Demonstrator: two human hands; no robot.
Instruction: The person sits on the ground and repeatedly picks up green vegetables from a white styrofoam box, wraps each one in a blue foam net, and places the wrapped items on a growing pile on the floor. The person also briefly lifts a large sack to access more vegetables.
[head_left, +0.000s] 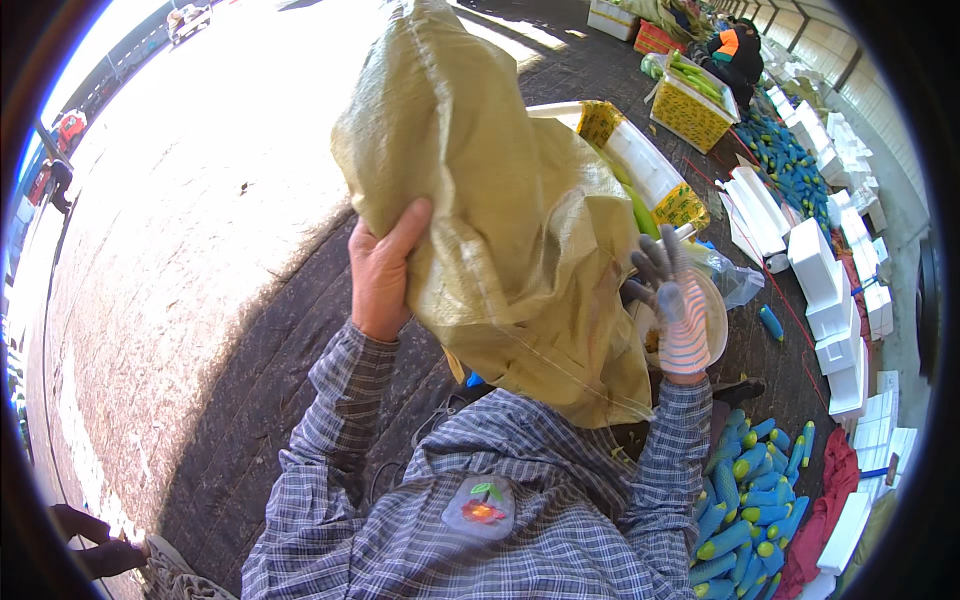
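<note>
A large yellowish woven sack hangs in front of me, creased and covering much of the middle of the view. My left hand, bare, grips its left edge with the thumb on the near face. At the sack's right side, my right hand wears a striped glove with grey-coated fingers; the fingers are spread and hold nothing. Behind this glove is a pale round tub, its contents mostly hidden. Beyond the sack, a white foam box with yellow patterned tape contains long green vegetables, partly covered by the sack.
Blue-netted vegetables lie heaped at my right, beside a red cloth. White foam boxes line the right side. Farther off, a person crouches near another taped box. Clear plastic film lies by the tub.
</note>
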